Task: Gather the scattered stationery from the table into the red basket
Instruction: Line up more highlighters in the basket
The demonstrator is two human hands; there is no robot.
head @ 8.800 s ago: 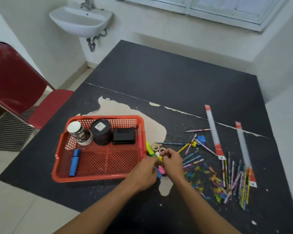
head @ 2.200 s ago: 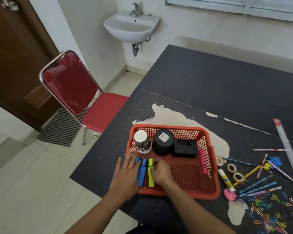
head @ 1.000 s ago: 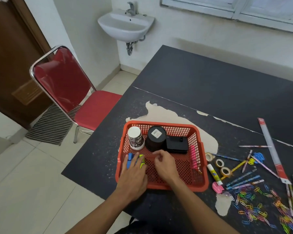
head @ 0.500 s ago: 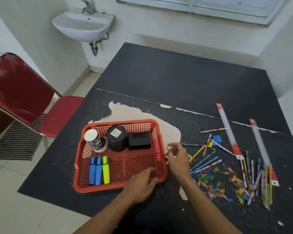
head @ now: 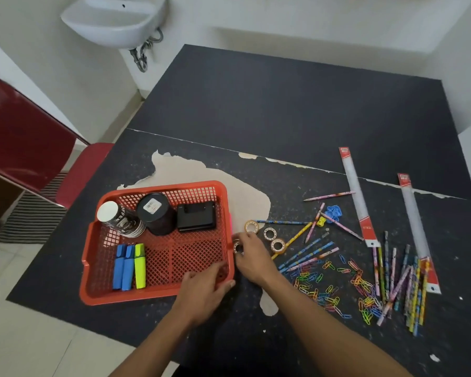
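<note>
table [head: 283, 99] – basket [head: 172, 186] sits by its near left edge, wide dark top beyond | left hand [head: 201, 289] grips basket's near right corner | right hand [head: 252, 257] fingertips curl on a tape roll [head: 238, 247] just outside basket's right wall | in basket – highlighters [head: 129, 265], cups [head: 117, 219], tub [head: 155, 213], black box [head: 196, 216] | pencils [head: 307, 253], clips [head: 326, 284] lie to the right

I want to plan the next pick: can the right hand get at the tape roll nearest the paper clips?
Probably yes. The right hand is close beside that tape roll, which lies flat on the table with nothing on top; only a yellow pencil lies beside it.
</note>
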